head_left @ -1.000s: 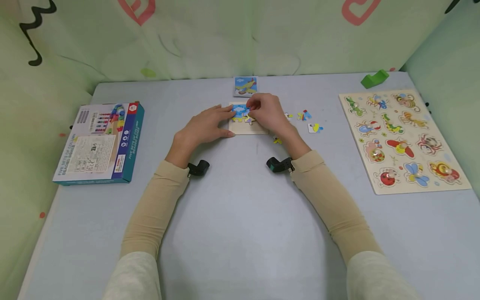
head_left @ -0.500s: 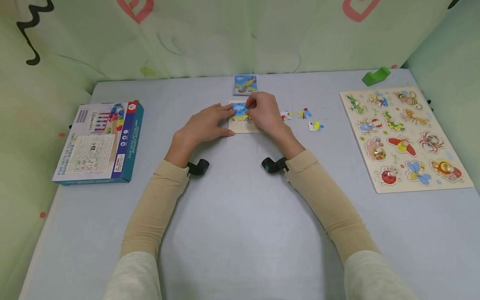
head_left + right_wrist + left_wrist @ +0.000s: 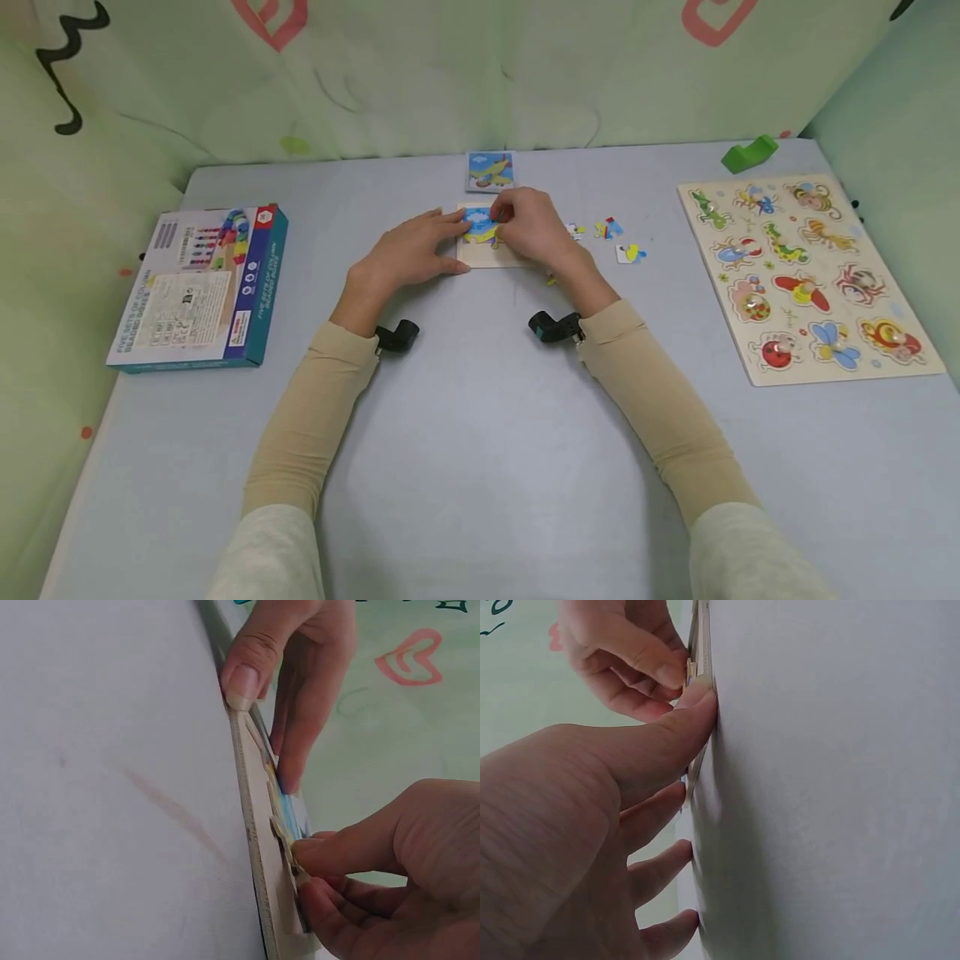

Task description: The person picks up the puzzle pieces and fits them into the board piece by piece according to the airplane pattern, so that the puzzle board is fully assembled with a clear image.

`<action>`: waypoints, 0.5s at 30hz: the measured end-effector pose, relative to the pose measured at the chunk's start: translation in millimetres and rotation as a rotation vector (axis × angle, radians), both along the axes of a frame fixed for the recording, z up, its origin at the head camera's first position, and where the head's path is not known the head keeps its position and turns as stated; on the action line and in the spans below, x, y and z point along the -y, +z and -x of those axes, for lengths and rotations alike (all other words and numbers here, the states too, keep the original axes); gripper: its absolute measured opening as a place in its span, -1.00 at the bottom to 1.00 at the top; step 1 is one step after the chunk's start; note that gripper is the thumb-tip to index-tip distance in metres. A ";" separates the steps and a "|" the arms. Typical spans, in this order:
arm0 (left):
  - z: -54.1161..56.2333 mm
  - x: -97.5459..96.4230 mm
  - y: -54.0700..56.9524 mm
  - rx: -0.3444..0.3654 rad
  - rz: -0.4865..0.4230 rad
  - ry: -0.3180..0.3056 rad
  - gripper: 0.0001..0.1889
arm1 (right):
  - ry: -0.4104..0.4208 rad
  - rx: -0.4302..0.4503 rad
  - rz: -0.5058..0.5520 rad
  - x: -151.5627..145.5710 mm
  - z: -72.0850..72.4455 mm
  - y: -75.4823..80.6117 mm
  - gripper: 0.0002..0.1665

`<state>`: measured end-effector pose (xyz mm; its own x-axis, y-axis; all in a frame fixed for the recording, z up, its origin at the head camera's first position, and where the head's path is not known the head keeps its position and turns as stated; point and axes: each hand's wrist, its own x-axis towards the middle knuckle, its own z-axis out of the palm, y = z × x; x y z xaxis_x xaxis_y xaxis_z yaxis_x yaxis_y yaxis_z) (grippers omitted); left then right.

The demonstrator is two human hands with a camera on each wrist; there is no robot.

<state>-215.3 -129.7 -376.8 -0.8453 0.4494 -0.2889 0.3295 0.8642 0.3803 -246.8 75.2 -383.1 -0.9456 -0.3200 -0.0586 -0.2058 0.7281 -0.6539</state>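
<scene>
A small wooden jigsaw board lies at the table's far middle, its upper left filled with blue and yellow pieces. My left hand rests at its left side, fingers fairly straight, the thumb pressing the near corner. With thumb and fingertips my right hand pinches a jigsaw piece right at the assembled part; the hand covers most of that piece and the board's right side. Just behind the board is a picture card showing a yellow aeroplane.
Several loose jigsaw pieces lie right of the board, some partly behind my right wrist. A big wooden insect puzzle occupies the right side, with a green block beyond it. At left lies a flat toy box.
My right hand shifts slightly left and back again, still pinching at the same part of the board. My left hand stays in place at the board.
</scene>
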 end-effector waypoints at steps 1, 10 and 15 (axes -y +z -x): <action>0.0 0.3 -0.4 0.000 0.002 0.000 -0.23 | 0.015 0.007 -0.008 -1.2 0.2 1.1 -0.75; 0.6 1.4 -1.6 -0.016 -0.015 -0.014 -0.24 | 0.024 -0.039 -0.023 -3.7 -1.8 0.9 -0.81; 0.3 1.0 -1.0 -0.009 -0.012 -0.016 -0.24 | 0.022 -0.066 -0.045 -2.9 -2.7 0.0 -0.81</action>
<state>-215.5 -130.6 -377.7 -0.8407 0.4658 -0.2761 0.3463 0.8545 0.3873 -244.2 78.1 -383.1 -0.9407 -0.3392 -0.0111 -0.2637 0.7512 -0.6051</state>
